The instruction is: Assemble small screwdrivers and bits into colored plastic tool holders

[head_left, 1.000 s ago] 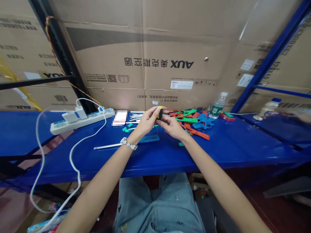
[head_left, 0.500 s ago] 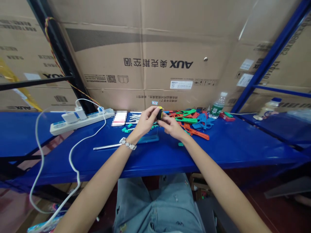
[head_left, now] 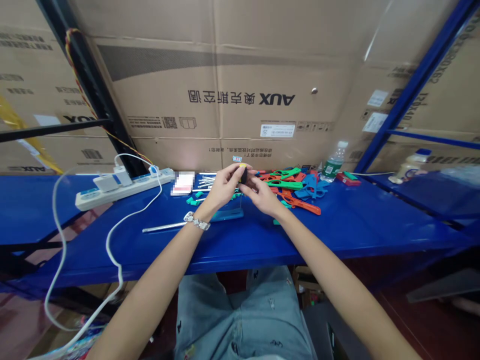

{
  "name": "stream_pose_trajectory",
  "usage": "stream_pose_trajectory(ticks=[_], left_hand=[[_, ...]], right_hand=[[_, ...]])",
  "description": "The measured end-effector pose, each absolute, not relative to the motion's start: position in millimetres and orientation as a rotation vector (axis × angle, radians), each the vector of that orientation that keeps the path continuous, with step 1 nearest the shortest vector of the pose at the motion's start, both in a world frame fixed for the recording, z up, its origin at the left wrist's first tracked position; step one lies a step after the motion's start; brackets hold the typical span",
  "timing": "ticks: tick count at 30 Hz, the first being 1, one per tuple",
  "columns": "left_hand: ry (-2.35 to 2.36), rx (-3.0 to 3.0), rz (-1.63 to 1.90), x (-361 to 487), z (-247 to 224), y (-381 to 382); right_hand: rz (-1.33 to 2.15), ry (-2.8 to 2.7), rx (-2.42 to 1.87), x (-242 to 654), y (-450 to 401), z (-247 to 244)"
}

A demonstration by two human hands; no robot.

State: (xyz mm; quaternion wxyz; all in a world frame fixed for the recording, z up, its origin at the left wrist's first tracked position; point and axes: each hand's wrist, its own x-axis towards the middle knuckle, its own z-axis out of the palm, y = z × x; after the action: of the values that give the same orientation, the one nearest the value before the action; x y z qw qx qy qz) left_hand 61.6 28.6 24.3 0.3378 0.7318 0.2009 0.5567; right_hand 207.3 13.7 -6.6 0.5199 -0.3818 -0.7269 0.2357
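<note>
A small black and yellow object [head_left: 244,175] is held between my two hands above the blue table; its exact kind is too small to tell. My left hand [head_left: 225,186] pinches it from the left, thumb along its side. From the right and below, my right hand [head_left: 261,192] grips it with bent fingers. Below the hands lies a flat blue plastic piece [head_left: 227,214]. Beyond my right hand is a pile of green, orange and blue plastic toy-like parts [head_left: 296,186]. Silver rods [head_left: 207,181] and little green pieces [head_left: 194,200] lie by my left hand.
A white power strip [head_left: 112,192] with plugs and a looping white cable [head_left: 108,240] is on the left. One silver rod [head_left: 164,228] lies in front. A green-labelled water bottle [head_left: 333,162] and a blue-capped bottle [head_left: 411,166] stand at right. Large cardboard boxes [head_left: 240,60] rise behind.
The black and yellow object has turned between my fingers, so less yellow shows. My hands stay in almost the same place, and the whole view has shifted slightly.
</note>
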Motion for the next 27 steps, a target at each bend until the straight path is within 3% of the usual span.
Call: stream_pose_trajectory(ticks=[5, 11, 15, 21, 27], left_hand=[[0.49, 1.918, 1.416, 57, 23, 32], [0.669, 1.744, 1.764, 77, 18, 29], [0.554, 1.849, 1.549, 70, 23, 27], [0.493, 1.953, 1.342, 58, 25, 29], [0.706, 1.806, 1.739, 75, 19, 25]], right_hand=[[0.675, -1.884, -0.808, 215, 11, 2], [0.489, -1.74, -0.916, 206, 16, -7], [0.413, -1.695, -1.029, 203, 12, -8], [0.649, -1.853, -0.841, 214, 8, 5], [0.478, -1.671, -0.95, 204, 12, -3]])
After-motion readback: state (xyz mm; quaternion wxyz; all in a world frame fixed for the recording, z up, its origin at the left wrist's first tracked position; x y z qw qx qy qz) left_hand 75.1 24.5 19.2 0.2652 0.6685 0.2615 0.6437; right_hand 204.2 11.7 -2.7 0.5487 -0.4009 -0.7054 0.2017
